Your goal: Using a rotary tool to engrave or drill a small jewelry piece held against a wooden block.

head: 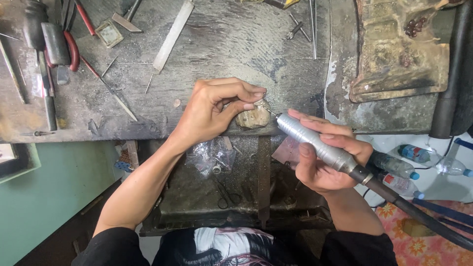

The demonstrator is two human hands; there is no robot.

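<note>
1. The left hand [212, 111] pinches a very small metal piece [259, 102] between the thumb and the bent fingers, and holds it against the wooden bench peg [253, 118] at the front edge of the workbench [221, 44]. The piece is too small for me to say what it is. Because so little of it sticks out of the fingers, it may slip out if the tool pushes on it from the side.

2. The right hand [327, 155] is closed around the silver rotary handpiece [313, 140], held like a pen, and its thin bit [270, 111] touches or nearly touches the piece; I cannot tell which. The fingertips of the left hand are just beside the bit. If the bit jumps off the metal, I think it can cut these fingertips.

3. The thick black cable [423, 216] of the handpiece runs back past the right wrist, over some plastic bottles [399, 167]. If it drags or catches there, it may pull the bit away from the piece.

4. Under the peg there is a dark tray [197, 207] with plastic bags [212, 155] and small scissors [227, 194]. A dropped piece will probably fall between these things and be hard to find.
</note>
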